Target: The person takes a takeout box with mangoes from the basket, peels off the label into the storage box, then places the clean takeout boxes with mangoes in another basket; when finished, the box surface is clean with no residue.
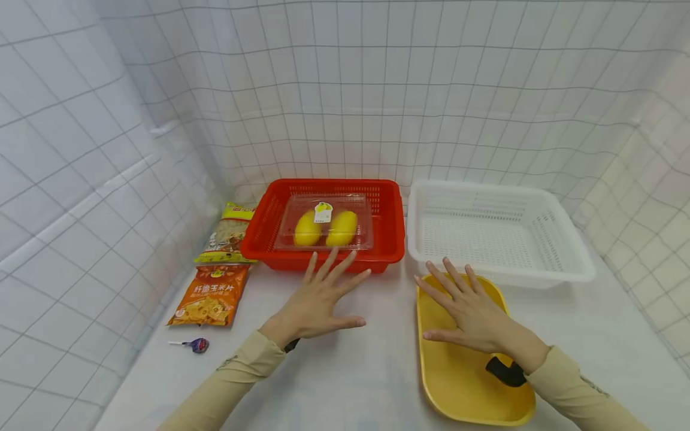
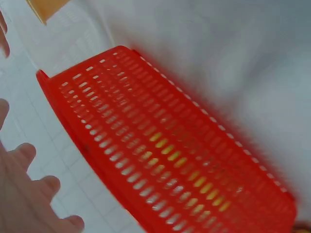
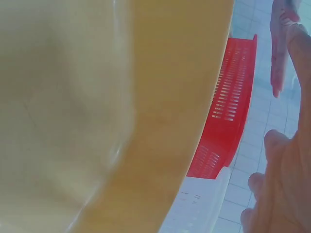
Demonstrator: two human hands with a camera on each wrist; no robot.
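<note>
My left hand [image 1: 319, 304] hovers with spread fingers near the front of a red plastic basket [image 1: 323, 261], holding nothing. Inside that basket lies a clear lidded box [image 1: 363, 224] with two yellow fruits [image 1: 342, 227] and a label. Over a yellow tray [image 1: 458, 401] my right hand [image 1: 477, 320] is spread, also without anything in it. In the left wrist view, the perforated basket wall [image 2: 146, 145] stands beside the fingers. The tray's side [image 3: 170, 97] fills much of the right wrist view.
A white perforated basket [image 1: 496, 272] sits at the back right, behind the tray. Left of the red basket lie a yellow-green food bag [image 1: 223, 236], an orange chip bag [image 1: 212, 296] and a lollipop [image 1: 199, 345]. Grid-patterned cloth [image 1: 345, 90] hangs around the white table.
</note>
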